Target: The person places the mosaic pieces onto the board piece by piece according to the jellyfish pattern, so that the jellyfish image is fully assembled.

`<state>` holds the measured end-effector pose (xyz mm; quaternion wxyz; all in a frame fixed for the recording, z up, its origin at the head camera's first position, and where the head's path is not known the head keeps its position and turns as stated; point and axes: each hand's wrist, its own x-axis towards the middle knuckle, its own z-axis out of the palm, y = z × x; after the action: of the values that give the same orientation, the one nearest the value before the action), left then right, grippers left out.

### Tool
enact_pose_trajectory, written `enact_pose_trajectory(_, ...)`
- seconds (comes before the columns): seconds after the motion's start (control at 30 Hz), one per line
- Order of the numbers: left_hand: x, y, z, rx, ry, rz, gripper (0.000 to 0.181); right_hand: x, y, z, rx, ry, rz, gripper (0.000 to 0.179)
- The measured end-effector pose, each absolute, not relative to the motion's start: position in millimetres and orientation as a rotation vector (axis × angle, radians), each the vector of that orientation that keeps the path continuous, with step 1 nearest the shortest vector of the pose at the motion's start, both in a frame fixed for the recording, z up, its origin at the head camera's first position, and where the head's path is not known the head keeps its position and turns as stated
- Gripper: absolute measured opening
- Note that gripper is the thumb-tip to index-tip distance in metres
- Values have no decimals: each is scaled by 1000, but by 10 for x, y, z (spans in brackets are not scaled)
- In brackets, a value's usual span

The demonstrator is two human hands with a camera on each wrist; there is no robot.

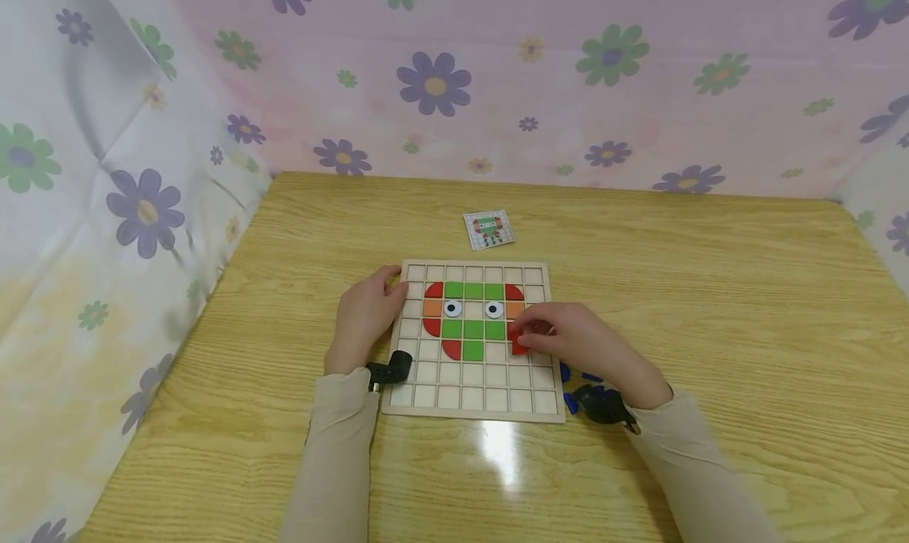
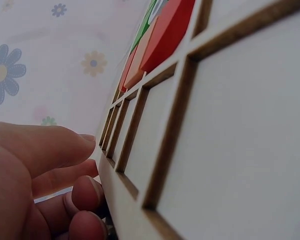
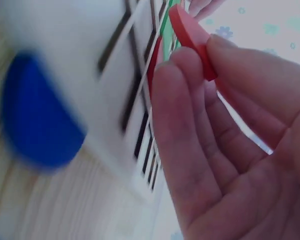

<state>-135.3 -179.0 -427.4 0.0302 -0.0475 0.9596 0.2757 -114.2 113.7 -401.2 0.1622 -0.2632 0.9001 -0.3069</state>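
A wooden grid board (image 1: 474, 414) lies on the table with green square tiles (image 1: 473, 330), orange tiles (image 1: 432, 308), red quarter-round tiles (image 1: 451, 349) and round eye tiles (image 1: 493, 309) set in its cells. Over its right side, my right hand (image 1: 568, 334) pinches a red quarter-round tile (image 3: 192, 37) between thumb and fingers. That tile is tilted up from the grid in the right wrist view. At the board's upper left edge rests my left hand (image 1: 365, 314), its relaxed fingertips (image 2: 87, 192) against the outer side of the frame.
A small pattern card (image 1: 488, 230) showing a similar tile figure lies behind the board. Several blue pieces (image 1: 571, 403) are on the table at the board's right edge, partly hidden by my right wrist. Flowered cloth (image 1: 490, 77) stands behind the table.
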Motion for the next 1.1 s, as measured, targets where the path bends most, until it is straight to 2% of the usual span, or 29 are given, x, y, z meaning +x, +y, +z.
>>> enact_pose_trajectory(0.6,-1362,-1793,-4292,-171,2938,853,43,-1064,761,-4015,-674,2606,-787,3)
enact_pose_trajectory(1.1,-1362,-1782,-4283,-174,2951,846,42,-1017,663,-4050,-732,2735,-691,8)
